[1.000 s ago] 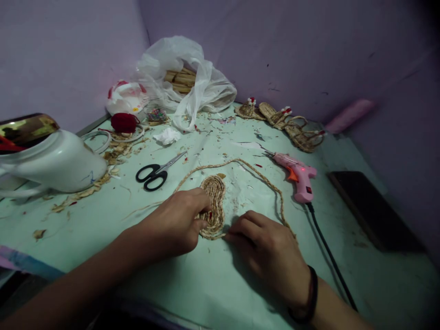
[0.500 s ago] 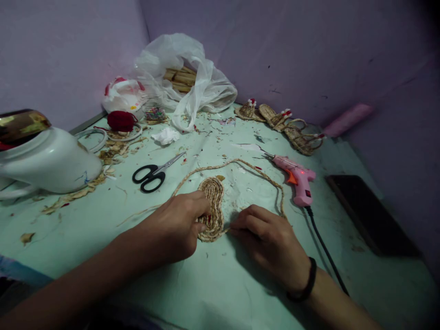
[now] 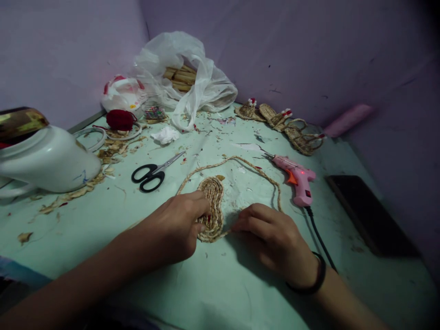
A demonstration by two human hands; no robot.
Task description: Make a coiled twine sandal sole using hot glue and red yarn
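Observation:
A coiled sole of braided straw (image 3: 215, 201) lies on the table in front of me, with a small red spot near its middle. My left hand (image 3: 184, 220) grips its left side between thumb and fingers, covering part of it. From the coil's lower right end the straw cord runs into my right hand (image 3: 266, 238), which pinches it just off the sole. The loose straw braid (image 3: 237, 158) arcs across the table behind both hands. A pink glue gun (image 3: 298, 176) with a lit red light rests to the right, apart from my right hand.
Black-handled scissors (image 3: 154, 174) lie to the left, beyond my left forearm. Farther left stands a white jug (image 3: 58, 158). A plastic bag (image 3: 209, 87) holding dry stalks, red yarn (image 3: 120, 120) and small straw slippers (image 3: 275, 118) line the back. A dark phone (image 3: 371, 215) lies right.
My right hand has drawn slightly right, pulling the cord with it, and the loose braid's arc has tightened a little. My left hand keeps its hold on the sole.

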